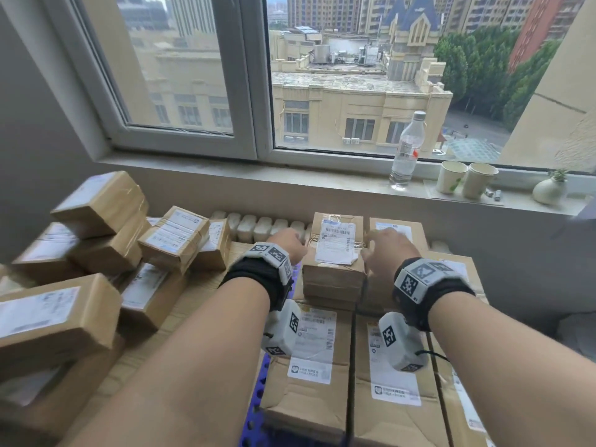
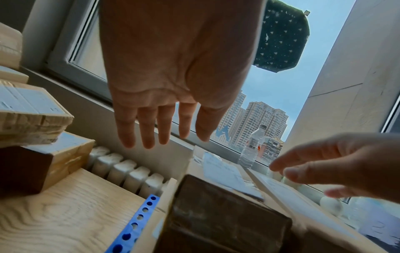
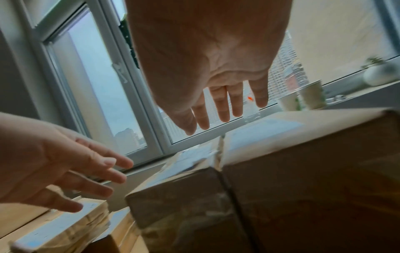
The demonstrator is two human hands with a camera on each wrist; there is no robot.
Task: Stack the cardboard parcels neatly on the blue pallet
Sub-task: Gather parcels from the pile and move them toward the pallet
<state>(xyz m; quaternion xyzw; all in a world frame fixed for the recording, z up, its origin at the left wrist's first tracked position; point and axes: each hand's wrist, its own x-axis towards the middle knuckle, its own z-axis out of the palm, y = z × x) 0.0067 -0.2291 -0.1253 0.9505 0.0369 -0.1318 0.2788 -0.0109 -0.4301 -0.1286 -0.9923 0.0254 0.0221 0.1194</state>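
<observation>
Both hands spread and holding nothing, the left hand point(image 1: 287, 243) and right hand point(image 1: 387, 250) flank the top parcel point(image 1: 335, 250) on the blue pallet point(image 2: 134, 222), which they should squeeze evenly to square its edges.

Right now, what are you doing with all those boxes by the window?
A person is stacking cardboard parcels on a blue pallet by the window. Both hands are open and empty. The left hand and right hand reach out on either side of the small labelled parcel that sits on top of the stack, without gripping it. More parcels wait in a loose pile on the left. A water bottle and two paper cups stand on the windowsill.
</observation>
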